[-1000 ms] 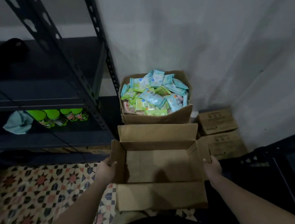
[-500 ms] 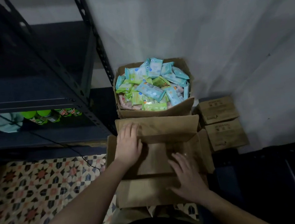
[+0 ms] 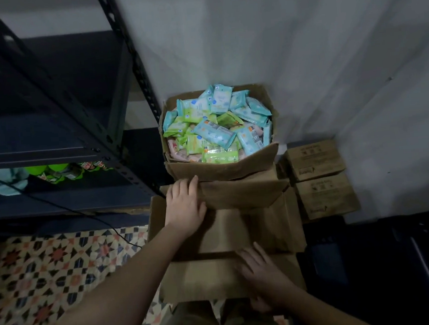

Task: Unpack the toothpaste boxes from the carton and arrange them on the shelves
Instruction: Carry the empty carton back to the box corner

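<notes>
A: Far left, the shelves (image 3: 53, 149), dark metal, with green bottles (image 3: 62, 170) on the lower level beside a pale cloth (image 3: 2, 183). A black cable (image 3: 84, 213) trails down onto the patterned floor (image 3: 37, 273).

B: And the left hand (image 3: 185, 208)?

A: Arm reaching forward from bottom left, palm down, fingers straight and close together, lying flat on the carton's (image 3: 285, 223) far flap (image 3: 241, 193). Nothing gripped, just pressing.

B: Anything in that carton?

A: Only bare cardboard shows inside; no toothpaste boxes that I can make out. Just behind it, touching, a second carton (image 3: 221, 168) heaped with blue and green packets (image 3: 213, 134).

B: Right hand (image 3: 266, 273)?

A: Coming in from bottom right, palm down on the near flap (image 3: 202, 278), fingers spread and straight, pointing up and left. Flat as well, holding nothing. It's a little blurred.

B: Further right?

A: Two small sealed boxes (image 3: 317, 180), one just in front of the other, against the white wall (image 3: 275, 42), just beside the carton.
</notes>
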